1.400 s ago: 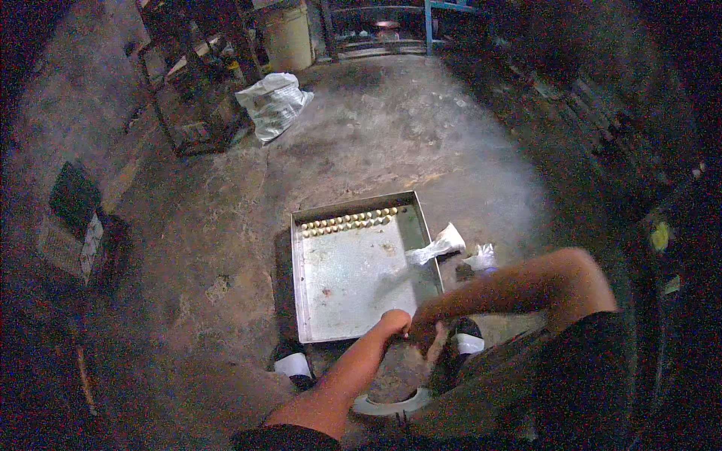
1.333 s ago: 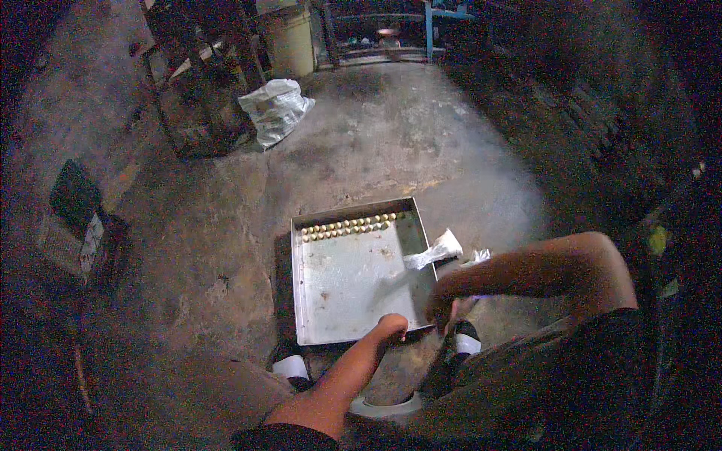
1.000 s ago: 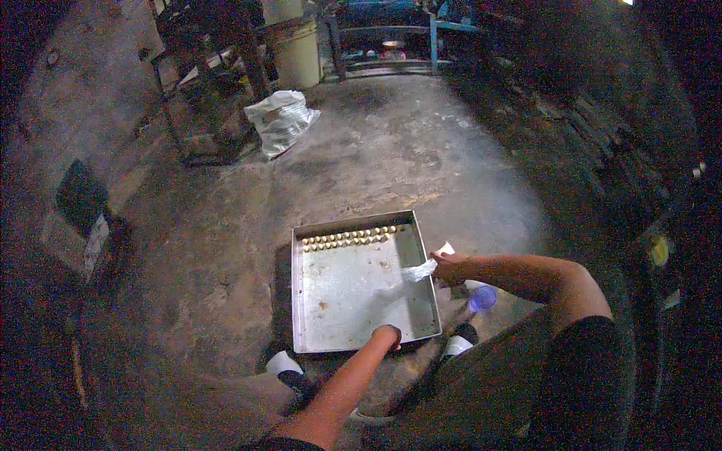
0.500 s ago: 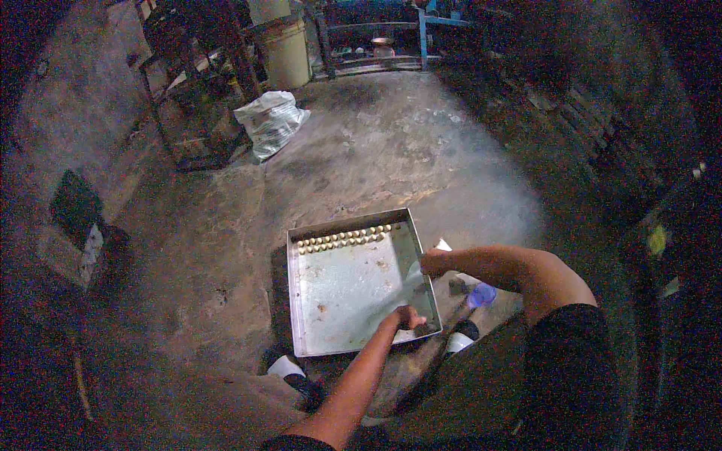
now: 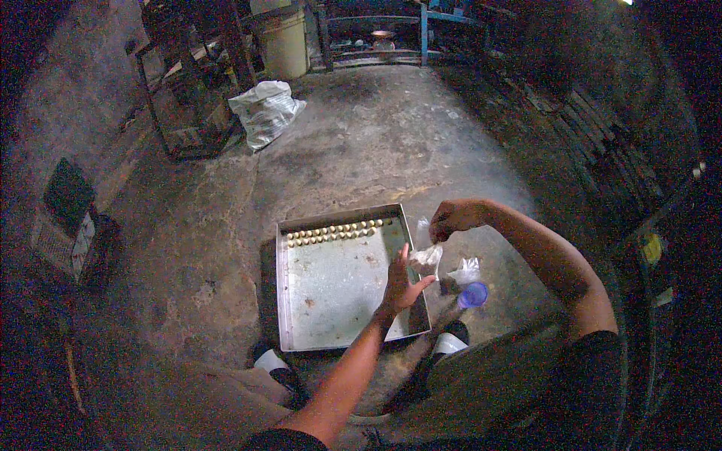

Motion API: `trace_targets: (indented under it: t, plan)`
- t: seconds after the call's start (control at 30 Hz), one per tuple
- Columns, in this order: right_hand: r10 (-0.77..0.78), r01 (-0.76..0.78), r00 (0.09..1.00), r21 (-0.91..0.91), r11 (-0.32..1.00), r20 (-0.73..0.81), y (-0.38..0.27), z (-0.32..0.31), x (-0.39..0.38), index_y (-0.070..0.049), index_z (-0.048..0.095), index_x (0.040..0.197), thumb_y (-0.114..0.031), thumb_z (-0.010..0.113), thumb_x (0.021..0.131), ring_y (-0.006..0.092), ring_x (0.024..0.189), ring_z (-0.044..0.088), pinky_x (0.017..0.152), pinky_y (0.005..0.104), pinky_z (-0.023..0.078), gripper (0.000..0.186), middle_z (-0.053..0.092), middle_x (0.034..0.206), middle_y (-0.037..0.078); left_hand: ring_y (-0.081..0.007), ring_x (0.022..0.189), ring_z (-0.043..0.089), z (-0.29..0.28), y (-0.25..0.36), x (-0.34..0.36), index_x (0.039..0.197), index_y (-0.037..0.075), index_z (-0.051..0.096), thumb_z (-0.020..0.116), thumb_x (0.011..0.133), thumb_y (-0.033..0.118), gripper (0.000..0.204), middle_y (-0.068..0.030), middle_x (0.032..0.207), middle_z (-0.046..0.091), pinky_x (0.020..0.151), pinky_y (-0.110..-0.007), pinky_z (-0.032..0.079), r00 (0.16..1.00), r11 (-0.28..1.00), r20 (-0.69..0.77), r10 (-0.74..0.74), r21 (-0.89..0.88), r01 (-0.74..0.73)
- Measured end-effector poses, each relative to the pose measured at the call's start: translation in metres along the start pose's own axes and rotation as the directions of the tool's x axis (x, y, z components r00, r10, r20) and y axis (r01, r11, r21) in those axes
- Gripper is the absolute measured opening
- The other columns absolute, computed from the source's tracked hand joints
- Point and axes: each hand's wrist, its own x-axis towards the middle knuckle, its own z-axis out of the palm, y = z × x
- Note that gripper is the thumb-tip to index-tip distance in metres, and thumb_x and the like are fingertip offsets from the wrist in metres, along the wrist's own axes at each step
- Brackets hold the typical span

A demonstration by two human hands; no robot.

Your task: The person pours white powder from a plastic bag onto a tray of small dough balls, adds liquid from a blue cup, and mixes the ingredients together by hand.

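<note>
A small clear plastic bag [image 5: 427, 261] with pale contents hangs over the right rim of a square metal tray [image 5: 283, 308]. My right hand [image 5: 456, 217] pinches the bag's top from above. My left hand [image 5: 401, 286] is open beside the bag's lower part, thumb and fingers spread; whether it touches the bag I cannot tell. Along the tray's far wall lie two rows of small round pale pieces [image 5: 331, 234]. Bare metal with a few brownish stains makes up the rest of the tray's bottom.
Right of the tray stand a blue-purple plastic cup [image 5: 473, 295] and another clear plastic bag [image 5: 466, 269]. My feet flank the tray's near side. Farther off are a white sack [image 5: 267, 113], a pale bucket [image 5: 286, 45] and a dark metal frame [image 5: 180, 113].
My right hand has lifted away from the tray's right side, raising the plastic bag. My left hand has moved up from the tray's near right corner and spread its fingers.
</note>
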Motion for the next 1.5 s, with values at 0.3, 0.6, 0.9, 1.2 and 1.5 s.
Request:
trace_targets:
  t: [0.3,0.6,0.9,1.2,1.5]
  plan:
    - [-0.020,0.115,0.939,0.259,0.959,-0.344,-0.023,0.052,0.020,-0.003,0.069,0.109,-0.037,0.066,0.090,0.0221,0.092,0.067,0.087,0.0378,0.052,0.039,0.070,0.103,0.013,-0.0290,0.093,0.065,-0.013,0.025,-0.001,0.119,0.002,0.057,0.080,0.074,0.047,0.067,-0.0161,0.105,0.067,0.083,-0.039,0.051,0.814,0.741,0.329,-0.478,-0.346,0.575]
    - [0.158,-0.142,0.933,0.073,0.987,-0.324,0.090,0.123,0.033,-0.003,0.033,0.143,-0.048,0.077,0.078,0.0243,0.119,0.051,0.103,0.0402,0.040,0.091,0.050,0.134,0.016,-0.0283,0.107,0.061,0.014,0.032,-0.028,0.127,0.005,0.054,0.062,0.090,0.040,0.052,-0.0152,0.118,0.063,0.092,-0.038,0.046,0.673,0.445,0.373,-0.638,-0.535,0.718]
    - [0.097,-0.100,0.965,0.000,0.995,-0.245,0.101,0.116,0.057,-0.003,0.032,0.145,-0.040,0.084,0.072,0.0240,0.124,0.049,0.103,0.0369,0.041,0.097,0.050,0.138,0.017,-0.0233,0.112,0.056,0.037,-0.007,-0.046,0.134,-0.005,0.045,0.028,0.098,0.063,0.080,-0.0150,0.123,0.059,0.100,-0.035,0.042,0.536,0.073,0.517,-0.668,-0.671,0.738]
    - [0.161,-0.203,0.974,-0.305,0.931,-0.156,0.052,0.127,0.073,0.001,0.033,0.144,-0.060,0.080,0.065,0.0350,0.124,0.052,0.104,0.0408,0.041,0.110,0.051,0.136,0.025,-0.0257,0.105,0.061,0.011,-0.005,-0.048,0.133,-0.005,0.045,0.028,0.099,0.060,0.075,-0.0147,0.117,0.062,0.092,-0.035,0.047,0.399,-0.078,0.512,-0.761,-0.683,0.726]
    - [0.041,-0.083,0.989,-0.309,0.947,-0.139,0.080,0.139,0.102,0.000,0.048,0.130,-0.044,0.081,0.072,0.0300,0.100,0.064,0.087,0.0398,0.051,0.080,0.065,0.111,0.019,-0.0283,0.111,0.057,0.022,-0.063,-0.067,0.129,-0.004,0.048,0.042,0.101,0.037,0.050,-0.0176,0.126,0.059,0.097,-0.037,0.043,0.517,-0.105,0.359,-0.777,-0.884,0.455]
